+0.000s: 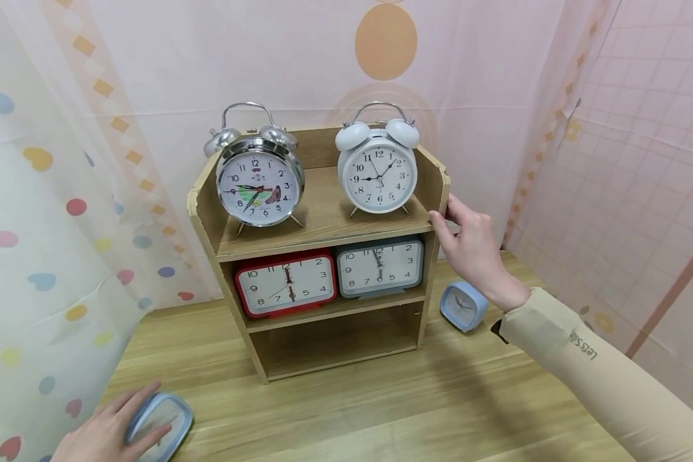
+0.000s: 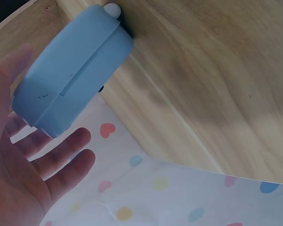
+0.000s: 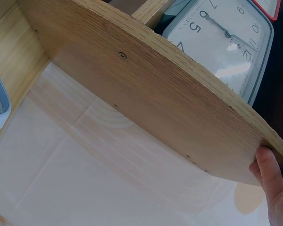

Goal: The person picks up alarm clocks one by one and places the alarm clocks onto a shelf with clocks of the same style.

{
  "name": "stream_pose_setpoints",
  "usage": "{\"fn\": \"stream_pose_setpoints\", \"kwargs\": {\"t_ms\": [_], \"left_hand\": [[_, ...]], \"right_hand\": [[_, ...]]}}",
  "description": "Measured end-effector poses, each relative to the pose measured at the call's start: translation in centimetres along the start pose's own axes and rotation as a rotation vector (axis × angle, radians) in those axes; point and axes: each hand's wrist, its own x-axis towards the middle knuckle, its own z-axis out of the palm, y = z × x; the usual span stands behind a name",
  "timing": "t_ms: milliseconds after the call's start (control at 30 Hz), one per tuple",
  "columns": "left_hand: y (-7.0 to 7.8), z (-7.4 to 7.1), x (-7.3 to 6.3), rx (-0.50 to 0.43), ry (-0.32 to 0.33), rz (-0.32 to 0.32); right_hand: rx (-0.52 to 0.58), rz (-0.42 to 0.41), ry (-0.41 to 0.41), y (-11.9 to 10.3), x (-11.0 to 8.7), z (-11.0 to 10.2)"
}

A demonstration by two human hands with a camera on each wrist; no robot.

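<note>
Both hands grasp: the left hand curls round a pale-blue, rounded-square plastic clock at the left front of a wooden table; the right hand pinches the side of a three-tier wooden shelf; lettering on the beige sleeve begins "Let"; a white twin-bell clock shows black numerals 1–12

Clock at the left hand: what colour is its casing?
Light blue; the casing shows best in the left wrist view.
</note>
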Motion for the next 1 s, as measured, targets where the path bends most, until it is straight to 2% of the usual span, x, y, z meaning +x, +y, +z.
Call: {"fn": "stream_pose_setpoints", "kwargs": {"t_ms": [400,667,1000], "left_hand": [[0.10,-0.36,0.16,0.014,-0.114,-0.038],[-0.15,0.05,0.20,-0.031,-0.082,-0.010],[0.05,-0.07,0.42,-0.055,-0.116,0.028]], "right_hand": [[0.001,0.002,-0.001,0.10,-0.04,0.04],[0.003,0.003,-0.001,0.08,-0.04,0.03],[0.001,0.004,-0.004,0.03,-0.09,0.03]]}}
